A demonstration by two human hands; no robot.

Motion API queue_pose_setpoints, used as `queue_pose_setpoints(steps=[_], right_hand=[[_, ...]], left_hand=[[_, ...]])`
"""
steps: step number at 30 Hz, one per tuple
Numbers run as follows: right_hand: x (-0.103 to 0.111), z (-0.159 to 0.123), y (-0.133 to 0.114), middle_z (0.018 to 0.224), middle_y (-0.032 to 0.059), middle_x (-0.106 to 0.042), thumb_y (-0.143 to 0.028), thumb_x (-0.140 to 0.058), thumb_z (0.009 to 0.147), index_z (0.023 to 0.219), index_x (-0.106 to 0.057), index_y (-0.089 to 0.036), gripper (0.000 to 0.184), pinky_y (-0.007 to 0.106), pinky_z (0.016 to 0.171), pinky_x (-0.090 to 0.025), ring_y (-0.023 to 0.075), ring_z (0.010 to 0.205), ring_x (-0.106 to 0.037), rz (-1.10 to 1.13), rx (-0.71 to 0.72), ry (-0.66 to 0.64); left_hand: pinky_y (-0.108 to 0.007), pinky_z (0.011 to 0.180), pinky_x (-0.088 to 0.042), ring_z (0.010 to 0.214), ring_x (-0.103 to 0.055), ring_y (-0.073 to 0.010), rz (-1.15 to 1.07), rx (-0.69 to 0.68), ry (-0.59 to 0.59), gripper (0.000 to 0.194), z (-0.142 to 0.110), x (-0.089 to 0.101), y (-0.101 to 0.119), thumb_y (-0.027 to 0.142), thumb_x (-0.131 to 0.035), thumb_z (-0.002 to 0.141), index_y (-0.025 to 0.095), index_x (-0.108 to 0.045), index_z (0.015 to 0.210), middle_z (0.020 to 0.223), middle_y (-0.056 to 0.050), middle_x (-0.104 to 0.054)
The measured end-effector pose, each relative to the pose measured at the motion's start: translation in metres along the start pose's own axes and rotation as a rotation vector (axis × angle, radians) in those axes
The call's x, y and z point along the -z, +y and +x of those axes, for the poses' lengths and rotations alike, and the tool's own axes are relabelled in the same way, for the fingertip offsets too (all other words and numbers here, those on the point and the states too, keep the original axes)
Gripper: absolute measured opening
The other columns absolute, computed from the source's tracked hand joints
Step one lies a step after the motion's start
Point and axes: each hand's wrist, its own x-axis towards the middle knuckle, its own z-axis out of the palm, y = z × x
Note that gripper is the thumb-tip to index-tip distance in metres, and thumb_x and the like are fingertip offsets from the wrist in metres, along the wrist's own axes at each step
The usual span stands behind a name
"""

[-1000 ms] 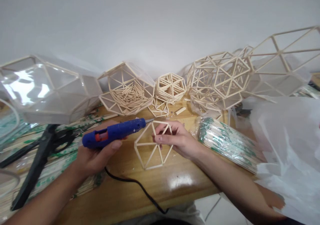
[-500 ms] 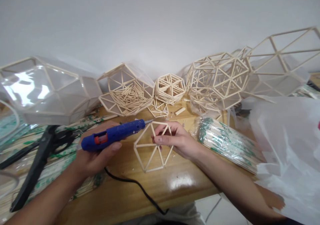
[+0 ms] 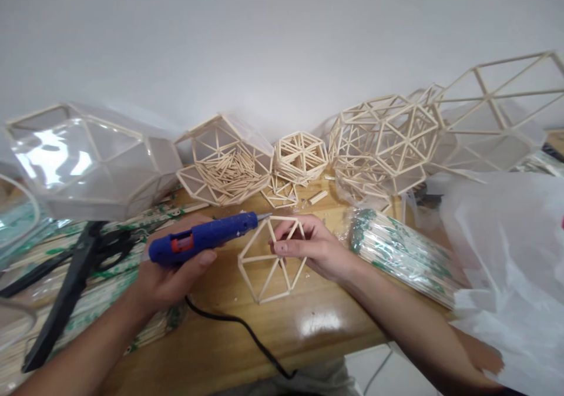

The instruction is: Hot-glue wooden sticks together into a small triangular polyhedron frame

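Observation:
A blue hot glue gun [image 3: 211, 235] lies in my left hand [image 3: 170, 281], which is closed around its handle, mostly hidden behind the body. Its metal nozzle points right and meets the upper left corner of a hexagonal stick frame [image 3: 249, 260]; whether it touches cannot be made out. Pinched between the thumb and fingers of my right hand [image 3: 317, 248], that frame of thin wooden sticks is held over the table, its spokes meeting near the middle. A black cord [image 3: 238, 321] runs below across the wooden table [image 3: 211, 355].
Behind stand a panelled polyhedron [image 3: 106, 167], an open one holding short sticks [image 3: 233, 175], a small stick ball [image 3: 302, 156] and larger stick frames [image 3: 396, 137]. Black scissors [image 3: 110, 246] lie left. Right are bagged sticks [image 3: 400, 255] and a white plastic bag [image 3: 506, 255].
The whole view has shifted slightly. Both hands keep their grips, and the nozzle stays by the same upper left corner of the frame.

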Motion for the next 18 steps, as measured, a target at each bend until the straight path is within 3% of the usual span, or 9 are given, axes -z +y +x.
queue_pose_setpoints(steps=[9,15,18], right_hand=[[-0.0010,-0.0005,0.0001,0.069,-0.0023,-0.075,-0.029,-0.097,0.075,0.083,-0.084,-0.020,0.018,0.020,0.062,-0.051,0.0085,0.060,-0.064,0.011,-0.009,-0.006],[-0.0020,0.0032,0.0021,0.070,-0.0020,-0.074,-0.033,-0.098,0.072,0.082,-0.082,-0.020,0.024,0.023,0.059,-0.054,0.0109,0.060,-0.065,0.023,-0.001,0.078],[-0.0021,0.0049,0.0022,0.073,-0.0013,-0.075,-0.036,-0.099,0.071,0.085,-0.081,-0.020,0.027,0.024,0.058,-0.056,0.0117,0.061,-0.066,0.001,-0.006,0.113]], left_hand=[[-0.027,0.063,-0.054,0.072,-0.069,-0.0179,-0.053,0.011,-0.009,0.009,0.0016,-0.0007,-0.0007,0.029,-0.073,0.093,0.024,-0.074,0.100,0.085,-0.002,-0.076],[-0.029,0.058,-0.051,0.065,-0.064,-0.0189,-0.053,0.017,-0.088,0.013,0.0061,0.0041,-0.0007,0.034,-0.071,0.093,0.022,-0.074,0.091,0.073,-0.002,-0.070],[-0.029,0.058,-0.053,0.066,-0.068,-0.0199,-0.073,0.078,-0.085,0.014,-0.0002,0.0042,-0.0066,0.034,-0.072,0.092,0.020,-0.077,0.093,0.076,-0.004,-0.075]])
